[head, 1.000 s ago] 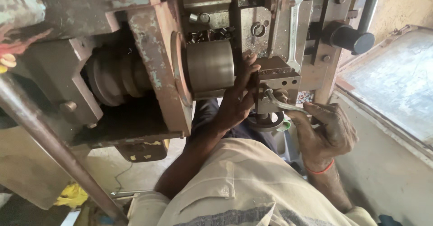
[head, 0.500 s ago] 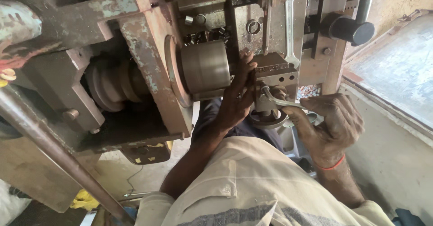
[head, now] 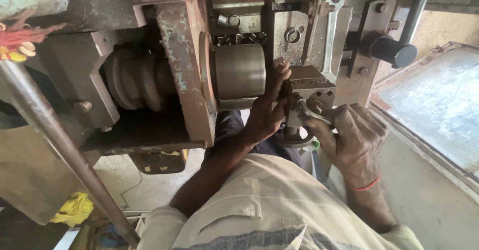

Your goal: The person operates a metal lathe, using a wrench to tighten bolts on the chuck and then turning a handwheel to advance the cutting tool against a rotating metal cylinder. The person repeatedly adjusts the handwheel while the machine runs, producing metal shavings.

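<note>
Workshop lathe (head: 174, 55), rusty, fills view. Steel chuck (head: 240, 71) beside tool post (head: 312, 93). Left hand (head: 267, 113) braces on post; right hand (head: 352, 137) grip closed round spanner (head: 312, 113). Tightening step, likely; next needs steady turning.

Left arm: bare forearm rises from a rolled pale sleeve at the lower middle, slanting up and to the right.
Left hand (head: 267, 113): back toward the camera, wrist straight, fingers (head: 280, 78) stretched upward and pressed flat, close together, thumb side hidden.
Right arm: comes up from the lower right, forearm short in view, a thin red band around the wrist.
Right hand (head: 352, 132): back and knuckles facing up, fingers (head: 366, 120) curled tight into a closed grip, thumb tucked toward the left.
Spacing: the two hands sit near each other, not touching.
</note>
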